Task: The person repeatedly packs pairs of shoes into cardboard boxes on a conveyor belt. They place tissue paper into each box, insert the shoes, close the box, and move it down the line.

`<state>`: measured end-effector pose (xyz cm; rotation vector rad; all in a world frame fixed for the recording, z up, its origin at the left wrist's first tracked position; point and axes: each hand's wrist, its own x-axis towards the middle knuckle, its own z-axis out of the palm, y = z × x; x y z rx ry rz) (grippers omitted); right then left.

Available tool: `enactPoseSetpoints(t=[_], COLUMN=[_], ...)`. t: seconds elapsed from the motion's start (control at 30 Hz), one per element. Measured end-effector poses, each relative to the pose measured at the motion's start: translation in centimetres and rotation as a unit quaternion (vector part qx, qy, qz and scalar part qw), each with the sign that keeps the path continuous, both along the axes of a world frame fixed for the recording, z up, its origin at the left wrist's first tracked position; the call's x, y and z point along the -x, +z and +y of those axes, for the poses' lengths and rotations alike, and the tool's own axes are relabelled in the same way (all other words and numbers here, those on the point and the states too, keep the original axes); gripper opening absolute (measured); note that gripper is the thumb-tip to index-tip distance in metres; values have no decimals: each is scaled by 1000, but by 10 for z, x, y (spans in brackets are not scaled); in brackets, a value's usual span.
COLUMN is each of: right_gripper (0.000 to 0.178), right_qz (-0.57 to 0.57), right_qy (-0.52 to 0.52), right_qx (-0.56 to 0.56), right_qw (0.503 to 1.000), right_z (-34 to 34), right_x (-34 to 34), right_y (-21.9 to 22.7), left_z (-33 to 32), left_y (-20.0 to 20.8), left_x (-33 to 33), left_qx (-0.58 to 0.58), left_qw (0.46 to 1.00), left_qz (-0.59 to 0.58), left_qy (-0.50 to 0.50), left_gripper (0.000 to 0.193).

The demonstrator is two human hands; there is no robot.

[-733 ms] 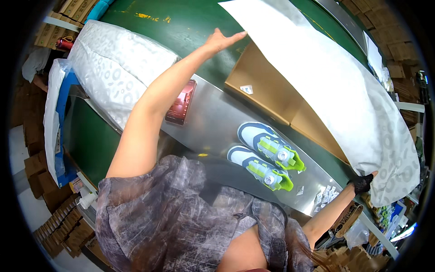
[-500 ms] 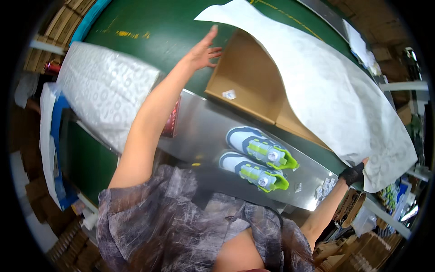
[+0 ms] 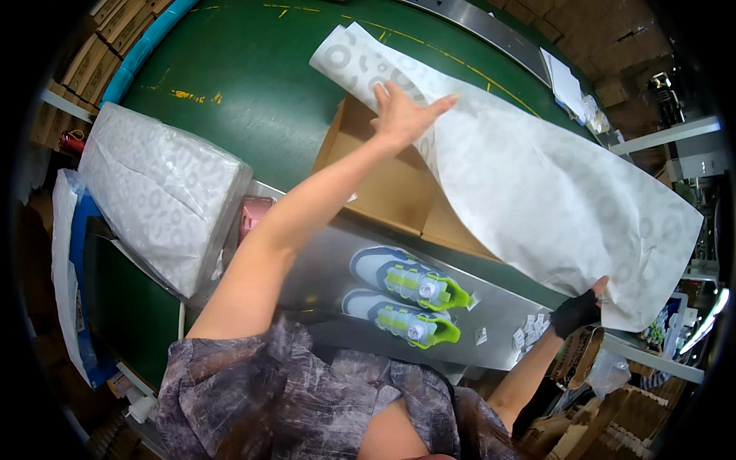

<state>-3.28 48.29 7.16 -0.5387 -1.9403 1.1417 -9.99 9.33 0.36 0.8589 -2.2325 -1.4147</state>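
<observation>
A large white sheet of wrapping paper [image 3: 537, 192] with grey printed shapes lies across an open brown cardboard box [image 3: 383, 180], covering much of it. My left hand [image 3: 402, 119] rests on the paper's far left part, fingers spread, over the box. In a black fingerless glove, my right hand [image 3: 580, 310] pinches the near right corner of the sheet. Between my body and the box, a pair of light blue shoes [image 3: 406, 284] with navy and lime green parts stands on the metal ledge [image 3: 307, 261].
A stack of similar paper in clear plastic [image 3: 161, 184] lies at left, beside a pinkish-red object [image 3: 254, 215]. Small white labels [image 3: 529, 330] are scattered on the ledge's right end. The green belt [image 3: 253, 69] runs behind the box. White papers [image 3: 563, 84] lie at far right.
My left hand has moved right, from beside the box onto the paper. The sheet's far left end now bends over, showing its printed side. My right hand keeps its corner.
</observation>
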Motion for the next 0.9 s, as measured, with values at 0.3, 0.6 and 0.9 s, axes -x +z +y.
enactPoseSetpoints(t=[0.3, 0.6, 0.9], right_gripper=[54, 40, 56], right_qz=[40, -168, -209], right_qy=[155, 178, 597], right_qx=[4, 509, -365], right_qw=[987, 825, 684], right_z=[-9, 30, -55], right_x=[1, 7, -183], right_y=[-13, -99, -121], left_z=[-46, -135, -72], left_y=[-78, -76, -110], left_x=[11, -146, -170], left_qx=[-123, -218, -346], left_qw=[991, 975, 928], left_qz=[42, 17, 82], left_qy=[38, -47, -112], left_gripper=[27, 26, 34])
